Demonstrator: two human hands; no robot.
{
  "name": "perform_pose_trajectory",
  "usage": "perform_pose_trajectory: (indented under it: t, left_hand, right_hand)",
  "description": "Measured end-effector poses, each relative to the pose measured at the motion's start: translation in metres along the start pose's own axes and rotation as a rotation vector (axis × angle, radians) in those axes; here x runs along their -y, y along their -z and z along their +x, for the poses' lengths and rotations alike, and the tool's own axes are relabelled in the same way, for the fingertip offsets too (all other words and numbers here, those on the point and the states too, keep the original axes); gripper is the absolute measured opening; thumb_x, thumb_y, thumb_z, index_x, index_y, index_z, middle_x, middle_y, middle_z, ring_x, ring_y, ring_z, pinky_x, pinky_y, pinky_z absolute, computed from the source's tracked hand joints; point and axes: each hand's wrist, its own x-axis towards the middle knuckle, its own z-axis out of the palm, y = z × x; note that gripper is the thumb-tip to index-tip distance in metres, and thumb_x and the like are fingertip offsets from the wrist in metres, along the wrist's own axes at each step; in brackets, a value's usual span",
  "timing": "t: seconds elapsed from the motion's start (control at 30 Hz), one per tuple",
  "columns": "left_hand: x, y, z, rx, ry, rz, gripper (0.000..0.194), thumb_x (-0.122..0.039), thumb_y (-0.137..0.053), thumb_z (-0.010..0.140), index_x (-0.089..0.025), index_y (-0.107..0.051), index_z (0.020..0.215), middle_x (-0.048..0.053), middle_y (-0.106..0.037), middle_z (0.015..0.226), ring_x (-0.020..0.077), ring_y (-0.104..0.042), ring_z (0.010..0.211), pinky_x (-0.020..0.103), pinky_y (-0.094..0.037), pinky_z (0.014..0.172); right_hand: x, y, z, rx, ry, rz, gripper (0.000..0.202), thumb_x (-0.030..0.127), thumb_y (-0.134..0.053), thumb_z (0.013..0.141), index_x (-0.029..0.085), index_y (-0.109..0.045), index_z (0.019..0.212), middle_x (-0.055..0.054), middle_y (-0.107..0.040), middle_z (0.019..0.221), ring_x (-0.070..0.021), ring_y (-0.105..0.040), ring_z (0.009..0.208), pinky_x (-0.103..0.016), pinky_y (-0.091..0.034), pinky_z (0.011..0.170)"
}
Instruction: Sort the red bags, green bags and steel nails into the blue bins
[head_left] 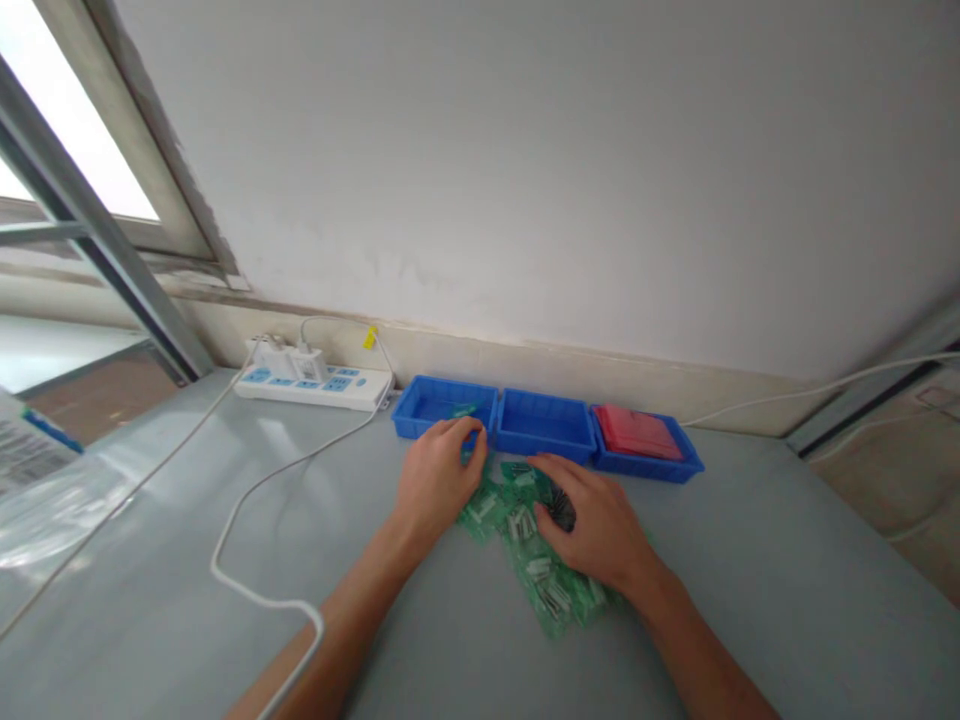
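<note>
Clock centred on the packet heap; 6 = wearer. Nearest: overlapping green plastic packets (551, 595) of small silvery pieces, flat on the grey counter (420, 640); the clearest one's long axis runs 11 to 5 o'clock, near end toward 5. Est. handling: light, limp, slick film, contents shifting; best taken by a flat edge. Right hand (596, 515), 3 o'clock, curves over the heap beside dark slender pieces (559, 508), thumb and fingers parted. Left hand (439, 470), 10 o'clock, thumb and forefinger brought together; cannot tell if anything is pinched. Beyond, blue trays: left tray (412, 427), 11 o'clock, green item inside; middle tray (544, 443), 12; right tray (652, 468), 2, holding red packets (637, 432). Power strip (330, 396) at 10, farther out.
</note>
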Motion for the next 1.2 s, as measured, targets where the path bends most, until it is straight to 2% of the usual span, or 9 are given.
perform_pose_trajectory:
  t: [0.13, 0.23, 0.37, 0.5, 0.57, 0.63, 0.8, 1.03, 1.2]
  left_hand:
    - [-0.001, -0.006, -0.003, 0.022, -0.077, 0.019, 0.021, -0.024, -0.052, 0.096, -0.020, -0.071, 0.103, 0.006, -0.078, 0.099, 0.0220, -0.074, 0.086, 0.033, -0.057, 0.082]
    - [0.001, -0.010, -0.004, 0.020, -0.093, 0.016, 0.023, -0.025, -0.051, 0.097, -0.020, -0.071, 0.108, 0.006, -0.077, 0.105, 0.0220, -0.074, 0.090, 0.033, -0.057, 0.086]
    - [-0.004, -0.007, -0.005, 0.026, -0.137, 0.023, 0.025, -0.029, -0.050, 0.099, -0.020, -0.072, 0.108, 0.008, -0.075, 0.113, 0.0241, -0.072, 0.101, 0.036, -0.055, 0.094]
    - [-0.014, -0.003, -0.007, 0.129, -0.199, -0.139, 0.032, -0.041, -0.053, 0.099, -0.020, -0.072, 0.115, 0.009, -0.075, 0.113, 0.0240, -0.071, 0.104, 0.035, -0.054, 0.096]
    - [-0.018, -0.004, -0.008, 0.193, -0.179, -0.238, 0.032, -0.042, -0.059, 0.096, -0.021, -0.072, 0.116, 0.007, -0.077, 0.106, 0.0222, -0.072, 0.095, 0.033, -0.055, 0.090]
    - [-0.021, -0.008, -0.010, 0.253, -0.116, -0.350, 0.026, -0.041, -0.064, 0.091, -0.020, -0.072, 0.104, 0.004, -0.076, 0.089, 0.0191, -0.071, 0.080, 0.029, -0.056, 0.079]
    - [-0.023, -0.017, -0.011, 0.418, 0.140, -0.719, 0.032, -0.048, -0.070, 0.084, -0.020, -0.055, 0.076, -0.005, -0.054, 0.056, 0.0140, -0.060, 0.055, 0.022, -0.047, 0.052]
    - [-0.021, -0.014, -0.005, 0.462, 0.271, -0.900, 0.042, -0.055, -0.077, 0.075, -0.020, -0.055, 0.073, -0.006, -0.053, 0.059, 0.0128, -0.058, 0.057, 0.028, -0.058, 0.063]
    - [-0.015, -0.014, -0.002, 0.401, 0.303, -0.925, 0.043, -0.056, -0.079, 0.072, -0.018, -0.059, 0.076, -0.005, -0.060, 0.061, 0.0125, -0.062, 0.057, 0.026, -0.058, 0.061]
  right_hand:
    - [0.002, -0.003, 0.001, 0.077, -0.004, -0.034, 0.059, 0.015, -0.055, 0.084, 0.025, -0.059, 0.142, -0.008, -0.068, 0.136, -0.0303, -0.071, 0.113, -0.045, -0.057, 0.097]
    - [-0.004, -0.009, 0.002, 0.055, -0.012, -0.042, 0.053, 0.015, -0.054, 0.087, 0.026, -0.062, 0.139, -0.007, -0.073, 0.128, -0.0294, -0.074, 0.107, -0.043, -0.059, 0.092]
    - [-0.012, -0.012, 0.003, -0.100, -0.031, 0.072, 0.032, 0.023, -0.053, 0.096, 0.027, -0.074, 0.119, -0.006, -0.079, 0.113, -0.0258, -0.076, 0.094, -0.039, -0.059, 0.088]
    - [-0.012, -0.007, 0.006, -0.288, -0.192, 0.368, 0.022, 0.037, -0.063, 0.093, 0.023, -0.077, 0.103, -0.005, -0.080, 0.088, -0.0198, -0.071, 0.066, -0.032, -0.057, 0.067]
    - [-0.011, -0.004, 0.008, -0.339, -0.271, 0.561, 0.025, 0.042, -0.070, 0.088, 0.021, -0.076, 0.101, -0.005, -0.079, 0.082, -0.0189, -0.070, 0.064, -0.029, -0.055, 0.061]
    - [-0.010, -0.002, 0.010, -0.353, -0.334, 0.725, 0.033, 0.045, -0.075, 0.083, 0.019, -0.074, 0.103, -0.004, -0.077, 0.076, -0.0168, -0.065, 0.059, -0.027, -0.051, 0.055]
    - [-0.010, -0.002, 0.013, -0.360, -0.410, 0.921, 0.043, 0.047, -0.081, 0.075, 0.019, -0.070, 0.106, 0.001, -0.070, 0.064, -0.0110, -0.053, 0.047, -0.023, -0.043, 0.047]
    - [-0.006, -0.001, 0.013, -0.343, -0.350, 0.901, 0.041, 0.052, -0.074, 0.082, 0.020, -0.069, 0.108, 0.002, -0.065, 0.060, -0.0144, -0.056, 0.049, -0.026, -0.046, 0.049]
    - [-0.011, -0.001, 0.009, -0.392, -0.250, 0.537, 0.030, 0.045, -0.061, 0.094, 0.022, -0.072, 0.109, -0.006, -0.076, 0.090, -0.0176, -0.064, 0.062, -0.031, -0.054, 0.060]
